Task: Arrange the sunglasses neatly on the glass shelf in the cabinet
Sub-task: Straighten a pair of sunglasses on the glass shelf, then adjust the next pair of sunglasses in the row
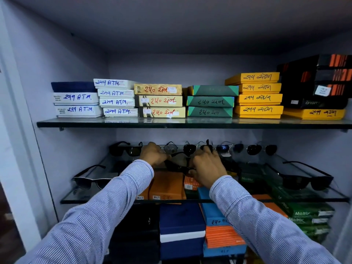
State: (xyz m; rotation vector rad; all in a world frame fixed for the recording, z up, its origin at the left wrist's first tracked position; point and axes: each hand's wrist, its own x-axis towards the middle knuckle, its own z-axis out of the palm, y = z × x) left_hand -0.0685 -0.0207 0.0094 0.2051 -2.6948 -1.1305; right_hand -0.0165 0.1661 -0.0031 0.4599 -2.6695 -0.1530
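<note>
Both hands reach into the cabinet over the lower glass shelf [80,201]. My left hand [153,154] and my right hand [206,166] together grip one pair of black sunglasses [178,167] between them, above the shelf's middle. A row of several sunglasses [253,149] lines the back of the shelf, with a black pair [124,148] at its left end. One pair with a white-edged frame [91,181] lies front left. Another black pair [306,180] lies front right.
An upper glass shelf [114,124] carries stacks of labelled white, yellow, green and black boxes [259,98]. Below the lower shelf stand blue, orange, black and green boxes [182,229]. The cabinet's white side walls close in on the left and right.
</note>
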